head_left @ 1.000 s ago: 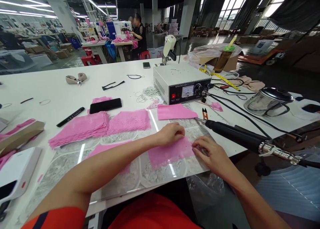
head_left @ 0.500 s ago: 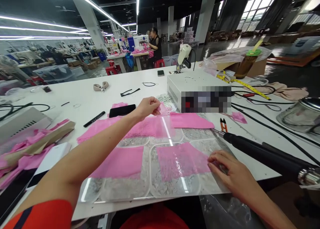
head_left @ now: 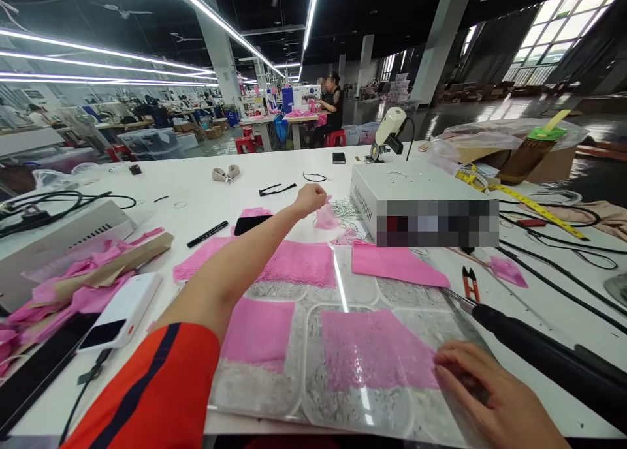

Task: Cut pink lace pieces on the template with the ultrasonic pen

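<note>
My left hand (head_left: 312, 199) reaches far across the table, its fingers pinched on a small sheer pink fabric piece (head_left: 326, 216) that hangs down beside a heap of thin pale cord (head_left: 347, 210). My right hand (head_left: 482, 387) is low at the right, thumb and forefinger closed at the right corner of a flat sheer pink fabric panel (head_left: 367, 348). That panel lies on a clear glossy board (head_left: 259, 393). Left of it is another pink panel (head_left: 262, 331), partly behind my left arm. Lace-edged pink fabric (head_left: 304, 265) and a folded pink piece (head_left: 392, 263) lie farther back.
A grey control box (head_left: 416, 183) stands behind the board. A black-handled tool (head_left: 529, 344) points in from the right, near orange-handled snips (head_left: 470, 284). At left are a white power bank (head_left: 120, 312) and pink scraps (head_left: 93, 273). A co-worker (head_left: 333, 106) sits in the distance.
My left hand has carried the small sheer piece from the board's far edge toward the cord heap. My right hand stays at the panel's corner. The view has shifted.
</note>
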A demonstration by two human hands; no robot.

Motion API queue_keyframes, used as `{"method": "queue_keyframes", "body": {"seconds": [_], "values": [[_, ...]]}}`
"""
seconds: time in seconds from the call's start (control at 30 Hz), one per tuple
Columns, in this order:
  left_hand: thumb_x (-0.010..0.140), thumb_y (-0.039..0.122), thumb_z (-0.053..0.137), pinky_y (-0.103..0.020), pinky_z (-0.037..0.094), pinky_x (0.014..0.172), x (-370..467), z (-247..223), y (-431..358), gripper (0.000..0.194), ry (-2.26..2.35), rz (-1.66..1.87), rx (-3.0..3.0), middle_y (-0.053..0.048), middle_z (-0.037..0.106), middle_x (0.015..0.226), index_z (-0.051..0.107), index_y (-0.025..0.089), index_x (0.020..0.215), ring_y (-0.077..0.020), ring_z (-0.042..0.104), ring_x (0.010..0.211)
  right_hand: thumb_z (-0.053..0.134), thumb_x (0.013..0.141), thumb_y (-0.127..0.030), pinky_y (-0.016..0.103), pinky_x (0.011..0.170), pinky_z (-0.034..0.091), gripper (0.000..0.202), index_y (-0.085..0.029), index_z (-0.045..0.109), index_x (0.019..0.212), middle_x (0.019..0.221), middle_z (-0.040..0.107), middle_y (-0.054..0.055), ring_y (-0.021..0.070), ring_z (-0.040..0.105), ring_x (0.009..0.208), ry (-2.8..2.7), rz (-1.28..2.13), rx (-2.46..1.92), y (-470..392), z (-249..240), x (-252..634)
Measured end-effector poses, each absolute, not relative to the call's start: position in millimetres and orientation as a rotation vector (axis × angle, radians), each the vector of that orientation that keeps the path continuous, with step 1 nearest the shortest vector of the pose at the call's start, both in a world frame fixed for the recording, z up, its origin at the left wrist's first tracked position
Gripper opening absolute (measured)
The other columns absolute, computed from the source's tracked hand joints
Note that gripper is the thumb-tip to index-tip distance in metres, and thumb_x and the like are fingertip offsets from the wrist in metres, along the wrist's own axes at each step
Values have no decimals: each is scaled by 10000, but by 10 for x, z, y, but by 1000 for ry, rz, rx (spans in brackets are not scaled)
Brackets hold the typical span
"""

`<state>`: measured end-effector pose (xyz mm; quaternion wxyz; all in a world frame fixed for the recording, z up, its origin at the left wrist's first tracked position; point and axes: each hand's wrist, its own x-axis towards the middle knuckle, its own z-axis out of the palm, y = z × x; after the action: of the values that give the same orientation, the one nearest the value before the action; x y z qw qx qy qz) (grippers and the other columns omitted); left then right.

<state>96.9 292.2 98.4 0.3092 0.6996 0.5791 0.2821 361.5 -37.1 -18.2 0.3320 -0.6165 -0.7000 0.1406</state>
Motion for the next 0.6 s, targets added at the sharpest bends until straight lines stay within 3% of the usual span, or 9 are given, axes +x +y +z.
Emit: {"method": "queue_keyframes", "body": {"seconds": [0.17,0.33,0.6], "values": [[971,354,607,-442,551,933,946,856,2861,338,1469,648,2075,-102,602,1273,592,162,1249,-225,624,1098,613,847,-545,224,544,586,299,-272,731,873,946,751,67,172,701,654,-1803,351,-1594,-353,-118,3667],[959,318,629,-423,549,934,1060,734,2597,231,1255,419,2282,-79,651,1173,649,147,1113,-207,637,1062,561,875,-514,260,562,582,282,-282,712,822,844,737,41,167,686,631,-1793,278,-1509,-144,98,3474],[977,367,594,-428,554,925,840,655,2744,326,1445,340,2312,-97,605,1269,601,173,1239,-222,625,1086,516,884,-399,296,538,522,226,-263,693,850,834,717,33,167,643,617,-1888,242,-1582,353,205,3333]]}}
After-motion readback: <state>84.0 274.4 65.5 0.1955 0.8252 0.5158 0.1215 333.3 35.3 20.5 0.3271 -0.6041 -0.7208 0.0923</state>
